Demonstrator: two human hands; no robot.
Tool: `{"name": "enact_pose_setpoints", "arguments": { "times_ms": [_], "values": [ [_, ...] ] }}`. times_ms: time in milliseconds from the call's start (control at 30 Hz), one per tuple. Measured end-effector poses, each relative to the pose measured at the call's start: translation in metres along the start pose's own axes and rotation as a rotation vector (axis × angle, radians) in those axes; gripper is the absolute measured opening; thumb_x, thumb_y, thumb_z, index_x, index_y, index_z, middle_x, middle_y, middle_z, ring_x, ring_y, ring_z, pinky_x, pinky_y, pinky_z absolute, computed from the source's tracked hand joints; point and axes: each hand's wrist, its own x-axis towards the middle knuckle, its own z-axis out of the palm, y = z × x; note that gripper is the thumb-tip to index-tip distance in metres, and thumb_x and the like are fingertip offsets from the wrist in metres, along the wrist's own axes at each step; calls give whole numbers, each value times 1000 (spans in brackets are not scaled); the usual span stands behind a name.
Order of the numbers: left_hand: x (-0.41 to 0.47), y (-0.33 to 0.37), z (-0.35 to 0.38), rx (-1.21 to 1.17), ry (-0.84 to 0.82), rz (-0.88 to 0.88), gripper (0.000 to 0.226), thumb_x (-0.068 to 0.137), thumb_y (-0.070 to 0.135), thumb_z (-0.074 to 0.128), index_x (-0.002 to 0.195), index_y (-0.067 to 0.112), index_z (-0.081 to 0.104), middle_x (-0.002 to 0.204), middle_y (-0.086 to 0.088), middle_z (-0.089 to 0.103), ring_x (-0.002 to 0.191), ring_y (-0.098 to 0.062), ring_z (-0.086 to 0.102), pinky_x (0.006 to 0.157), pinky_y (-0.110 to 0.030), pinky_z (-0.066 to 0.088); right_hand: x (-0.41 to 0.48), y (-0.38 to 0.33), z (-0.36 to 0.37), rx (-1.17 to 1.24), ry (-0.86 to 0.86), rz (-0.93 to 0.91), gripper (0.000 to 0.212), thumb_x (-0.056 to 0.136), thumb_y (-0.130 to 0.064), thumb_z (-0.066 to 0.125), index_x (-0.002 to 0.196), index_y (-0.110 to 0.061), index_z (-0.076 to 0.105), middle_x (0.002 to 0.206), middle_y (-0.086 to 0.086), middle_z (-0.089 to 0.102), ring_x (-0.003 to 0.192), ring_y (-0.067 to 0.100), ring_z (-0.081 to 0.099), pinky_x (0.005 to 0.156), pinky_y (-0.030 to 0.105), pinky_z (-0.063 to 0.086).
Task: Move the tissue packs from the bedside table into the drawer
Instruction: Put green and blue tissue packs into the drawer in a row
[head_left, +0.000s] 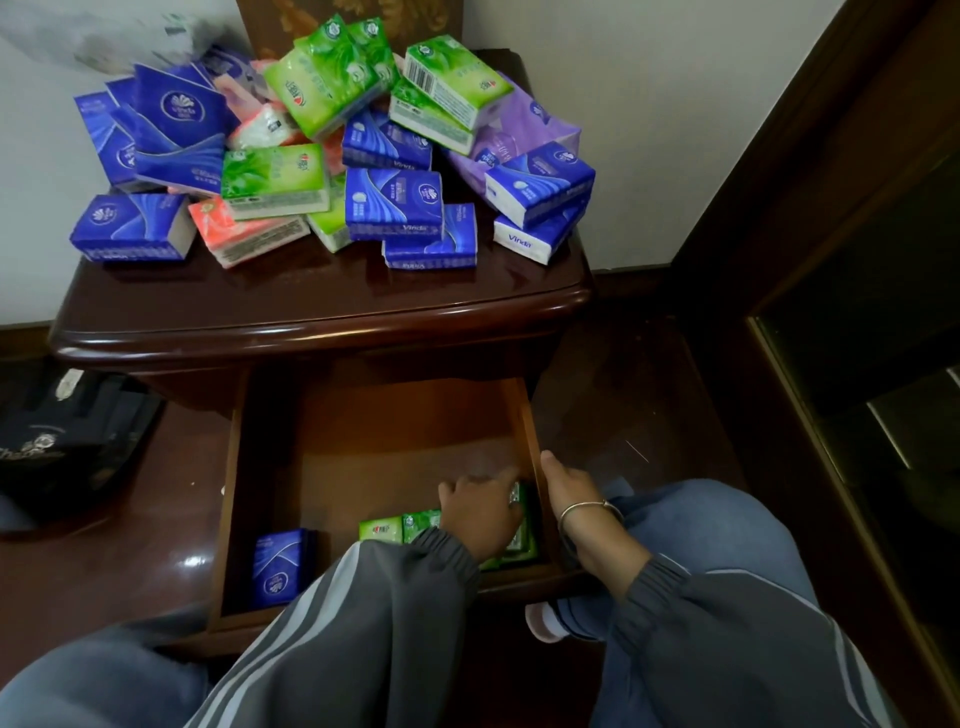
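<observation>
The left hand (480, 514) is curled down over a green pack (515, 494), holding it in the near right corner of the drawer (524, 415). More green packs (382, 528) stand beside it. The right hand (576, 504) holds the drawer's right wall, with the thumb along the top edge. Its fingers are hidden. A blue pack (278, 566) stands near the left wall. Farther back, on the bedside table (311, 306), sits a big pile of tissue packs (332, 156).

The pile is heaped high and loose. I think pulling a pack from underneath could make others slide off the table. The standing green packs might tip when the hand lets go.

The left arm reaches across, knuckles up and wrist bent down. The right arm comes in from the right side.
</observation>
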Motion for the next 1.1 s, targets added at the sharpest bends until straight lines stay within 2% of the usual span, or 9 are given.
{"name": "enact_pose_setpoints", "arguments": {
  "times_ms": [133, 267, 333, 533, 733, 967, 1100],
  "values": [
    [0, 1, -1, -20, 41, -42, 33, 91, 49, 45, 120, 36, 51, 117, -2, 65, 116, -28, 51, 95, -42, 30, -1, 0, 0, 3, -8, -10, 53, 97, -44, 31, 121, -5, 57, 120, 19, 60, 110, 34, 55, 95, 38, 44],
    [0, -5, 1, -205, 55, -130, 29, 93, 37, 49, 120, 28, 52, 118, -4, 64, 118, -28, 51, 97, -41, 34, -2, 0, 1, 17, -11, -5, 53, 97, -45, 32, 120, -5, 58, 119, 18, 61, 109, 34, 55, 99, 44, 43],
    [-1, -12, 4, -274, 31, -148, 28, 93, 38, 49, 119, 27, 53, 119, -3, 63, 120, -27, 48, 99, -42, 33, -2, 1, 2, 19, -11, -2, 54, 96, -46, 32, 118, -5, 58, 117, 17, 61, 108, 34, 56, 99, 45, 44],
    [-4, -31, 14, -6, 19, -5, 38, 92, 54, 44, 127, 41, 51, 144, 11, 40, 133, -20, 33, 104, -42, 27, -2, 1, 2, 9, -2, -14, 53, 96, -47, 32, 112, -5, 61, 112, 18, 64, 104, 33, 58, 97, 44, 45],
    [1, -38, 14, 109, 2, 120, 42, 92, 53, 44, 130, 35, 50, 128, 5, 59, 118, -20, 53, 97, -37, 37, -3, 1, 3, 1, 11, -35, 52, 96, -46, 34, 113, -5, 61, 115, 17, 62, 106, 33, 57, 96, 41, 45],
    [7, -46, 13, 14, 24, 180, 43, 89, 53, 52, 124, 28, 58, 123, 4, 61, 115, -19, 52, 95, -32, 39, -5, 2, 3, -33, 17, -61, 52, 96, -45, 34, 110, -4, 63, 114, 18, 63, 105, 33, 58, 92, 40, 44],
    [7, -54, 14, -188, 47, 237, 41, 85, 44, 63, 117, 18, 65, 116, 0, 67, 109, -18, 58, 91, -27, 39, -5, 3, 3, -44, 13, -71, 49, 96, -44, 35, 108, -6, 63, 113, 17, 63, 102, 31, 57, 86, 35, 42]
  ]
}}
